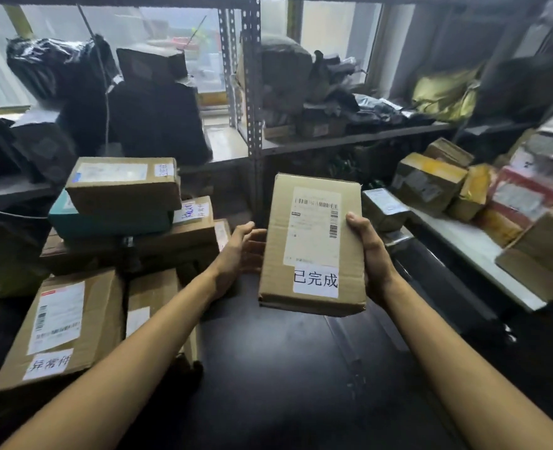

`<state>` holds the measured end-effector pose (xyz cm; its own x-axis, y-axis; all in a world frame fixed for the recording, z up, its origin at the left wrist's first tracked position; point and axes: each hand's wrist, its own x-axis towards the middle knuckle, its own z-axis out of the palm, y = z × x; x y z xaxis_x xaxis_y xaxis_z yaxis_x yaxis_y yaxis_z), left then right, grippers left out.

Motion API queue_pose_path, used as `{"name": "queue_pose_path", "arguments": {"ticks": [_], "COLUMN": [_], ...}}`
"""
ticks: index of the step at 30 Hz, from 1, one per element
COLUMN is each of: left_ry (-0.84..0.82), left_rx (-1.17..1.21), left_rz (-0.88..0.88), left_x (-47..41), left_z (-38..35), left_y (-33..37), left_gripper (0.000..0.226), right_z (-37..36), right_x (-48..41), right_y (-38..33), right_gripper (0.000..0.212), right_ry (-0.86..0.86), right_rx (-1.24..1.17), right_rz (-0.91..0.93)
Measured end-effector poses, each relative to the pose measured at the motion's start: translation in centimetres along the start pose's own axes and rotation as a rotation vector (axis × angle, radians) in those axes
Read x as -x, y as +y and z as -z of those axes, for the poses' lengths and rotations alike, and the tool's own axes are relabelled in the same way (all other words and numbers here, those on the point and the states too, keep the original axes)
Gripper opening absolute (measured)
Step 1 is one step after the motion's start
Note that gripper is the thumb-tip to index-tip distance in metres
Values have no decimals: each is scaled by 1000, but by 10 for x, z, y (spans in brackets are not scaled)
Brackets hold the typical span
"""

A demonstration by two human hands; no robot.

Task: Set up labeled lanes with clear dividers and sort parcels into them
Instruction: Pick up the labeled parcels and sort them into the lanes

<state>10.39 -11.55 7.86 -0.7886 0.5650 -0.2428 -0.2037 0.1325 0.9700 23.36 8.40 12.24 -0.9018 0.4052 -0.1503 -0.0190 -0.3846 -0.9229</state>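
Metal shelving (252, 92) spans the back wall, slotted uprights, windows behind it; left bay loaded with black plastic-wrapped bags (158, 118), right bay with grey and black poly mailers (333, 102) plus a yellow-green bag (443, 92). Dark floor (284, 368) fills the lower centre, bare there. Right side: a white shelf board (473, 251) carrying a row of brown, yellow-taped and red-and-white parcels (430, 183), blurred toward the edge. Left side: a stack of cardboard boxes on the floor, biggest at the bottom left (64, 323) with a shipping label and a handwritten white sticker (characters partly cut off by the forearm, not fully readable). Above it a wide flat box (171, 245), then a teal box (106, 222), then a brown box (122, 185) on top. Held parcel (312, 245): small brown carton, in the air at centre frame over the floor, in front of the shelf upright, tilted up toward the camera, barcode label on its face and a white sticker reading 已完成 at the near end. Right hand (370, 254) grips its right edge, thumb over the top face, fingers underneath. Left hand (239, 251) sits at the left edge, fingers curled loosely under or beside the box; cannot tell if it actually bears on it.
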Motion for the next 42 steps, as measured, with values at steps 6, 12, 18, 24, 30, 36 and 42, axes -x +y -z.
{"name": "queue_pose_path", "arguments": {"ticks": [6,12,18,24,30,36,42], "left_ry": [-113,-137,-83,36,216,266,346], "left_rx": [-111,-220,-88,-8,67,42,-1], "left_rz": [5,-38,43,36,-100,-90,17], "left_x": [3,-2,-37,-99,-179,-226,-242], "left_z": [-83,-153,-198,-240,-278,-312,-330], "left_y": [2,3,0,0,-1,-13,-30], "left_gripper": [46,43,56,46,26,32,33], "right_z": [65,130,185,250,311,357,393], "right_x": [17,21,13,-25,-82,-130,-162], "right_y": [-18,-35,-50,-52,-62,-70,-50], "right_gripper": [47,47,67,74,69,62,73], "right_ry": [46,33,6,43,115,85,-35], "right_rx": [-44,-30,82,122,184,200,305], "right_rz": [-2,-3,53,53,-31,-171,-334]}}
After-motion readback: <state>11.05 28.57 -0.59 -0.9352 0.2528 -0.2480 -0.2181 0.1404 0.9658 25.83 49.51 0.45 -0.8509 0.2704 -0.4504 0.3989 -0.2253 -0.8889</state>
